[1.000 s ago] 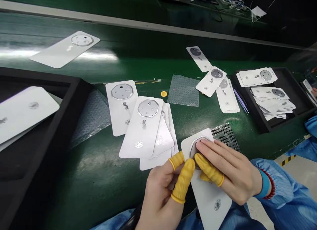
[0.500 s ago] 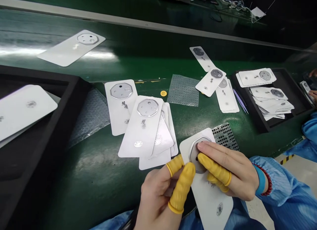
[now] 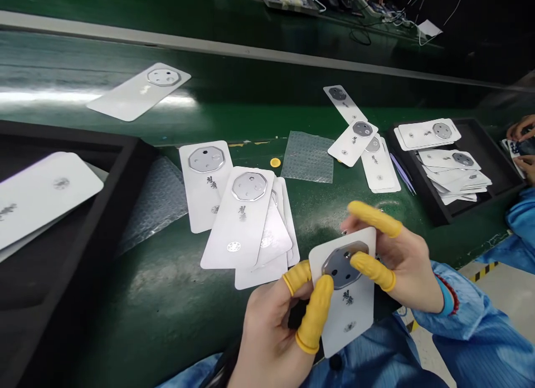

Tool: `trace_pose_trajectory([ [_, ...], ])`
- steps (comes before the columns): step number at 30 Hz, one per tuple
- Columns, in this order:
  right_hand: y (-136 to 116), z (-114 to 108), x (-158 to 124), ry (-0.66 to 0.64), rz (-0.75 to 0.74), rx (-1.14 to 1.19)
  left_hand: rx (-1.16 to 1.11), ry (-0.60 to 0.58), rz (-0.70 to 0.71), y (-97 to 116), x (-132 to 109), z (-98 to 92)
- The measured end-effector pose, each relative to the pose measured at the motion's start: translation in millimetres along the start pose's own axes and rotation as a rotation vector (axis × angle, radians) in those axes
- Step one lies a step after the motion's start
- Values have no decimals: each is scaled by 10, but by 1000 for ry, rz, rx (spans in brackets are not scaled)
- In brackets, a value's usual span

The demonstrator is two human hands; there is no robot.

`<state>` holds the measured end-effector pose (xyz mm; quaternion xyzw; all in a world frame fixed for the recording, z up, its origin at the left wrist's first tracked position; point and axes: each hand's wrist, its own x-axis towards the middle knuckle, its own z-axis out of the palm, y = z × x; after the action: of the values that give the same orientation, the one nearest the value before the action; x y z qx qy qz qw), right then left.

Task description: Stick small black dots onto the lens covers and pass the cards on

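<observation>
I hold a white phone back cover (image 3: 349, 313) upright over the table's near edge, its octagonal grey camera ring facing me. My left hand (image 3: 280, 326), with yellow finger cots on thumb and forefinger, pinches the cover's left edge. My right hand (image 3: 397, 254), also in yellow cots, grips the top right corner, its thumb on the camera ring and forefinger stretched above. A fanned pile of like covers (image 3: 246, 226) lies just left of my hands.
A black foam tray (image 3: 112, 187) with a cover stands at left; another black tray (image 3: 485, 137) with several covers at right. More covers (image 3: 363, 142), bubble wrap (image 3: 309, 156), a yellow disc (image 3: 275, 163) and a lone cover (image 3: 137, 92) lie on the green belt. Another person's hands (image 3: 520, 137) work at far right.
The cover was lifted off the table and tilted upright toward me. My right hand shifted from lying flat over the camera ring to gripping the top corner.
</observation>
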<state>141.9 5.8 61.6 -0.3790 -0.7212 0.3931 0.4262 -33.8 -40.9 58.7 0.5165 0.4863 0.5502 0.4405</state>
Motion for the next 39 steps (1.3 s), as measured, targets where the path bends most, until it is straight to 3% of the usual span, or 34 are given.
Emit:
trace_pose_trajectory([
  [3, 14, 52, 0, -29, 129, 225, 32, -13, 34, -36, -19, 10],
  [6, 5, 87, -26, 47, 90, 208, 96, -9, 78, -47, -19, 2],
  [10, -17, 95, -61, 41, 4, 101, 222, 7, 184, -27, -3, -28],
  [16, 16, 116, -66, 35, -60, 127, 376, 133, 327, -21, 7, -37],
  [20, 50, 114, -55, 82, 30, 174, 315, 24, 273, -25, 60, -38],
  [24, 58, 94, -49, 36, 102, 297, 220, -70, 202, -9, 104, -63],
  [29, 53, 92, -41, -8, -19, 240, 239, -36, 264, -3, 81, -83],
  [33, 59, 110, -53, 6, -98, 177, 324, 83, 317, -9, 6, -67],
  [36, 71, 119, -53, 13, -95, 168, 373, 168, 294, -21, -19, -49],
  [39, 116, 118, -28, 9, -5, 222, 341, 105, 266, -62, 45, -40],
])
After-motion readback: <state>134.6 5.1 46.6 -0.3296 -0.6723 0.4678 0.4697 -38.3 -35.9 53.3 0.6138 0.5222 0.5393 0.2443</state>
